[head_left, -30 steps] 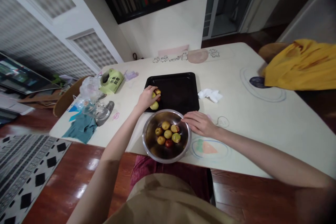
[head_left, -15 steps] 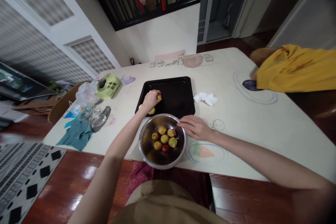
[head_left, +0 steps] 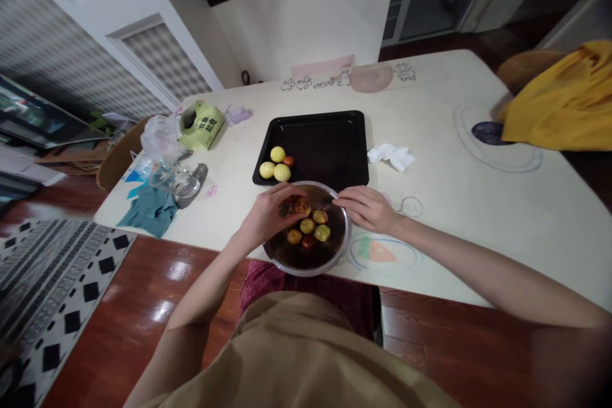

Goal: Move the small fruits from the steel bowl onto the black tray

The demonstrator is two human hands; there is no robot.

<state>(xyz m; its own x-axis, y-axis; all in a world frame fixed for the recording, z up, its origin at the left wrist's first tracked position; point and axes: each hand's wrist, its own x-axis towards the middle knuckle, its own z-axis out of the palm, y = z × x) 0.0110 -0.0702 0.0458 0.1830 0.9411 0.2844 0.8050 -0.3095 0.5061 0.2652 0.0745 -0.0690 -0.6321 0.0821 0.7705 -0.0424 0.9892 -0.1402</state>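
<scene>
Fruit is pinched by the left hand over the bowl.

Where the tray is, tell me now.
In the head view, the tray lies near the picture's middle, on the table just beyond the bowl, with the tissue by its right edge.
</scene>
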